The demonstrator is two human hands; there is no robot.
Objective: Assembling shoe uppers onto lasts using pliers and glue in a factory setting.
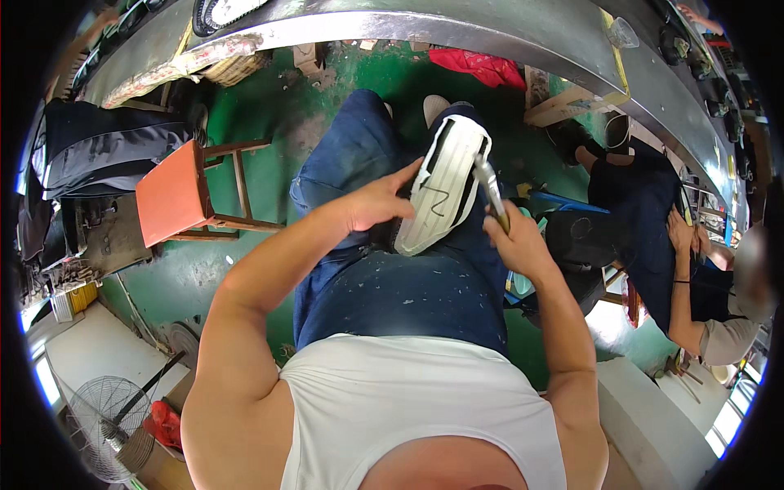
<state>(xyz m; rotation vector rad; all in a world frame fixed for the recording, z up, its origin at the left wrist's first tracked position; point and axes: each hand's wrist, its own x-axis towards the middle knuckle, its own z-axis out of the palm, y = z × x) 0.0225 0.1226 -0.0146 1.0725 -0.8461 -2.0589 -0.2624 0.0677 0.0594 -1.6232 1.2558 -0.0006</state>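
Note:
A shoe point(435, 216) lies bottom up across my thighs, its pale underside showing with dark gaps along the edges. A bent dark wire point(437, 202) rests on that underside. My left hand point(380, 200) grips the shoe's left edge, thumb and a finger apart along it; its other fingers are partly hidden. In my right hand point(520, 242) is a hammer point(490, 184), held by its handle. The hammer's metal head is over the shoe's right edge.
A long metal bench point(392, 23) crosses the far side. An orange-topped stool point(170, 193) stands to my left, with a fan point(106, 420) at the lower left. Another person point(694, 278) sits close on my right. A red cloth point(482, 65) lies under the bench.

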